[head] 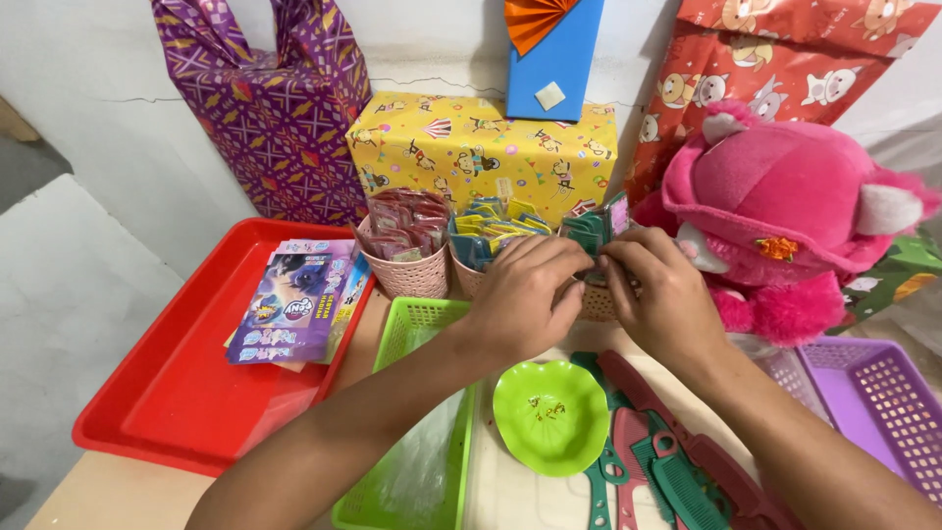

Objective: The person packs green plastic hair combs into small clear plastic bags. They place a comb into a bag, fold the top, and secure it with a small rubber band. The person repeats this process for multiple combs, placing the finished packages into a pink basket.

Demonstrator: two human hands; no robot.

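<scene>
The combs [667, 461] in pink and teal lie nearest, just right of the green heart-shaped dish [551, 417]. Beyond the dish, the left hand [525, 294] and right hand [662, 294] meet, fingers pinched closed on small green packets [589, 234] in a pink basket [597, 302]. A red tray [186, 393] lies well left of the dish.

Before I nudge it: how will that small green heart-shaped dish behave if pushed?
The green dish looks like thin plastic, so probably light and stiff, and it would likely slide easily on the table. The tiny bits lying loose inside may skitter or spill. The combs touching its right edge could get shoved along.
</scene>
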